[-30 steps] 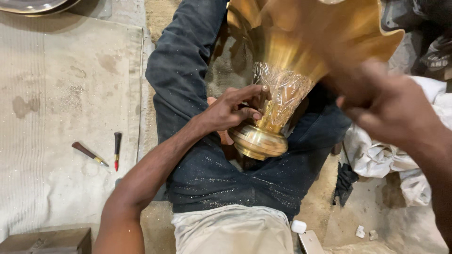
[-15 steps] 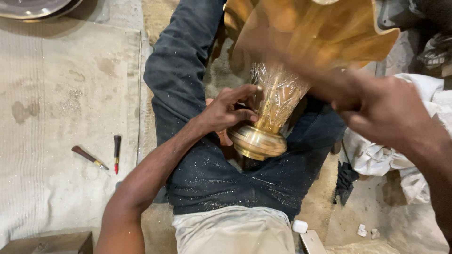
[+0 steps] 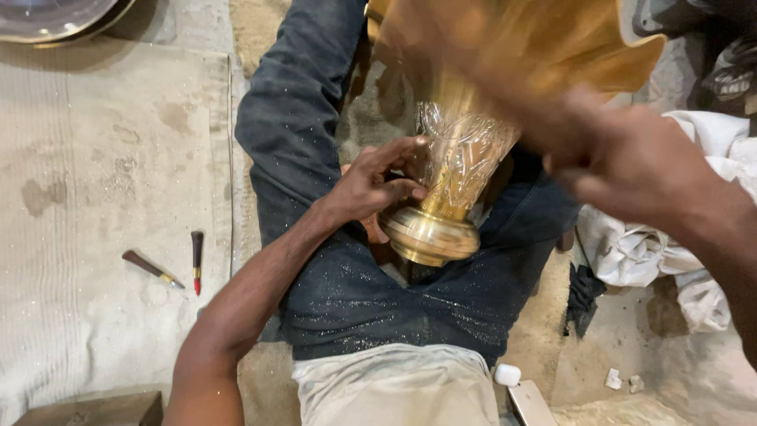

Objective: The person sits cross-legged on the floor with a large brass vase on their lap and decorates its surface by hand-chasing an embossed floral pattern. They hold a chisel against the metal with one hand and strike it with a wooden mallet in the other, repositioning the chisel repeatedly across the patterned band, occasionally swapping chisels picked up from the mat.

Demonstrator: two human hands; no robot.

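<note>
The left hand (image 3: 371, 185) clasps the brass vase (image 3: 457, 170) by its neck. The right hand (image 3: 631, 162), blurred, grips its flared rim. What is inside the vase cannot be seen.

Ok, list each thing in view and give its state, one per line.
Brass vase: upright on the lap, flared rim blurred.
Left hand: grip on the vase's neck.
Right hand: blurred, at the rim; grip unclear.
Two hand tools: lying untouched on the mat.
White cloth: crumpled on the floor.
</note>
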